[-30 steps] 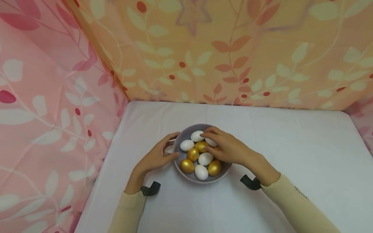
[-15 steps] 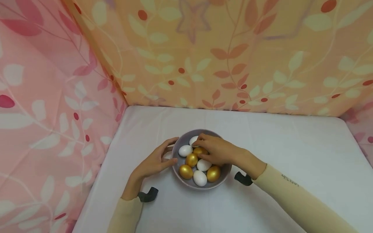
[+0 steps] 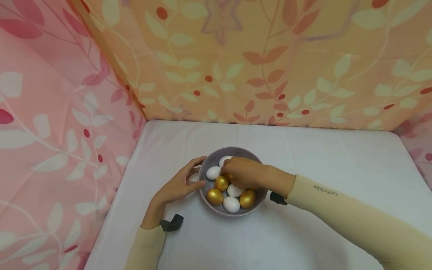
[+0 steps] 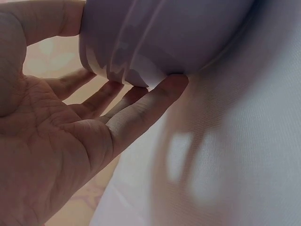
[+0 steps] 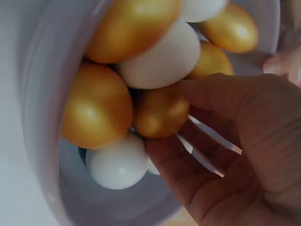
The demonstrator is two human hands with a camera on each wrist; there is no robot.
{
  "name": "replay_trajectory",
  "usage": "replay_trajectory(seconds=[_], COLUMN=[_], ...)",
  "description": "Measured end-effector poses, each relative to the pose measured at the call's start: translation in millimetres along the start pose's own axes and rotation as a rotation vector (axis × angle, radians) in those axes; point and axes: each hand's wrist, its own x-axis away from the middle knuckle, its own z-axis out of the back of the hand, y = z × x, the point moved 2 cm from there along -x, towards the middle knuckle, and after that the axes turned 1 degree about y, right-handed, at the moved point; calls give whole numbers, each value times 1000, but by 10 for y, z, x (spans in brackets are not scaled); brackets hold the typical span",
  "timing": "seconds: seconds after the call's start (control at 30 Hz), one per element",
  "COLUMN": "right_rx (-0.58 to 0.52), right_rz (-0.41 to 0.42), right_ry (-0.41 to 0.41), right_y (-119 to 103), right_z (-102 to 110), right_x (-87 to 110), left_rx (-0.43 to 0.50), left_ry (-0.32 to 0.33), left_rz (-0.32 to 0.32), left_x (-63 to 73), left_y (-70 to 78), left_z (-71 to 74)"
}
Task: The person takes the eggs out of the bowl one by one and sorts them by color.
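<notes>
A grey-purple bowl (image 3: 243, 152) of white and gold eggs stands on the table. From the left, my left hand (image 3: 179, 183) touches its side; in the left wrist view the fingertips (image 4: 174, 84) rest along the outer wall (image 4: 178, 37), fingers spread and fairly straight. My right hand (image 3: 244, 172) reaches down inside and hides several eggs from the head view. The right wrist view shows its thumb and fingers pinching a gold egg (image 5: 162, 115). Beside that egg lie another gold egg (image 5: 96, 106) and a white egg (image 5: 117, 162).
A white cloth (image 3: 324, 157) covers the table. Behind it hangs an orange leaf-patterned curtain (image 3: 303, 67), with a pink one (image 3: 50, 112) on the left. Dark curved pieces (image 3: 172, 223) show at both wrists, below pale sleeves (image 3: 337, 202).
My right hand has moved deeper into the bowl, its fingers passing from above the eggs to round a gold egg. The left hand stays at the bowl's side. The head view shifted slightly.
</notes>
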Motion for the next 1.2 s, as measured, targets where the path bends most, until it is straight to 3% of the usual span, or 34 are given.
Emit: replay_trajectory(seconds=[0.17, 0.4, 0.6, 0.9, 1.2], right_rx=[12, 42, 79, 40, -120], right_rz=[-43, -74, -38, -6, 33], right_ry=[-71, -68, -23, 33, 186], right_y=[-42, -51, -32, 2, 108], right_z=[-12, -13, 13, 70, 163], right_x=[-20, -35, -16, 75, 294], left_rx=[2, 5, 13, -16, -21], left_ry=[-4, -10, -14, -10, 2], left_rz=[3, 2, -8, 14, 14], left_x=[5, -3, -11, 28, 4], left_y=[15, 21, 5, 13, -28], left_z=[-1, -15, -4, 4, 12])
